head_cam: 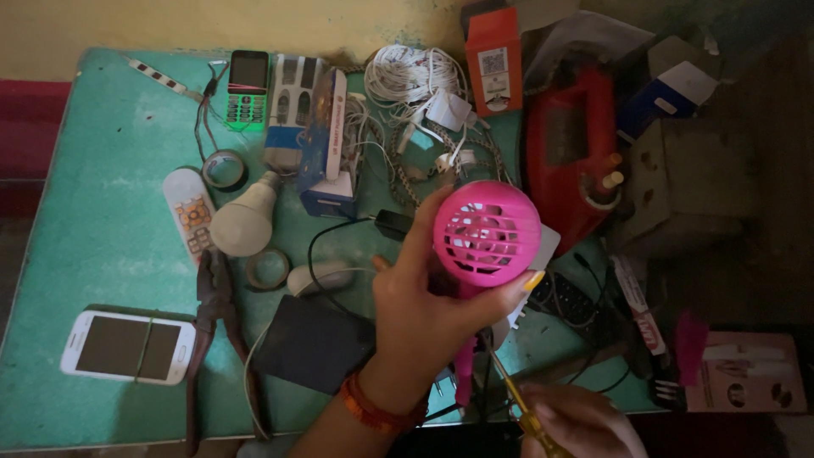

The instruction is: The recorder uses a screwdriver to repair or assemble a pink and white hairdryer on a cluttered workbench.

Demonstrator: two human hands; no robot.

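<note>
A: Left hand (424, 309) is wrapping round the pink hair dryer (487, 231), fingers curled behind it, thumb lying along the lower rim, grille facing up. It's being held just above the green table (102, 237), right of centre.

B: And the rt hand?

A: Right hand (581, 424) is sitting at the bottom edge, fingers closing on a yellow-handled screwdriver (519, 405); its shaft is pointing up toward the dryer's handle. Can't tell if the tip is touching.

B: Room for moving?

A: Left side's giving the most. Bare green is showing btwn the white phone (127, 346) near the front-left corner and the remote (190, 212). Pliers (214, 326) are lying lengthwise beside the phone, handles reaching the front edge. A dark pad (314, 343) is lying just left of the wrist.

B: Back and rt?

A: Crowded. White cables (415, 80) are piling by the wall, an orange box (493, 59) is standing next to them, a red iron (570, 153) is sitting near the rt edge. LED bulb (246, 219) and tape roll (225, 170) are resting mid-left.
</note>
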